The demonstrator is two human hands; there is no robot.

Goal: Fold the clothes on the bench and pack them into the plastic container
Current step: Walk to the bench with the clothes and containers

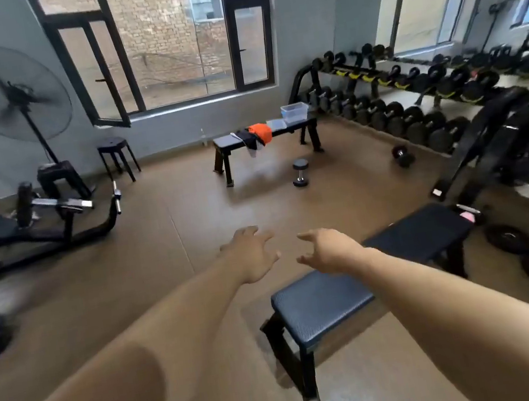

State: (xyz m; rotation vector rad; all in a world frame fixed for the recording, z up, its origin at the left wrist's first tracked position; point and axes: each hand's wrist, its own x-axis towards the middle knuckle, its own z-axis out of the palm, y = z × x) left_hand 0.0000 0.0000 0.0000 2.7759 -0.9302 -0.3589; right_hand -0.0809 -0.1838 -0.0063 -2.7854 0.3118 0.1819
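A flat bench (227,141) stands far across the gym floor under the window. A heap of clothes (255,136), orange on top of dark and white pieces, lies on its middle and hangs over the front edge. The clear plastic container (294,112) sits on the bench's right end, with its lid (276,124) lying flat beside it. My left hand (253,254) and my right hand (327,251) are stretched out in front of me, fingers spread and holding nothing, far from the bench.
A second blue bench (323,305) stands close in front on the right. A dumbbell (300,172) and another (403,155) lie on the floor near the far bench. A dumbbell rack (412,95) lines the right wall; a weight machine (36,220), stool (116,157) and fan (8,94) stand left.
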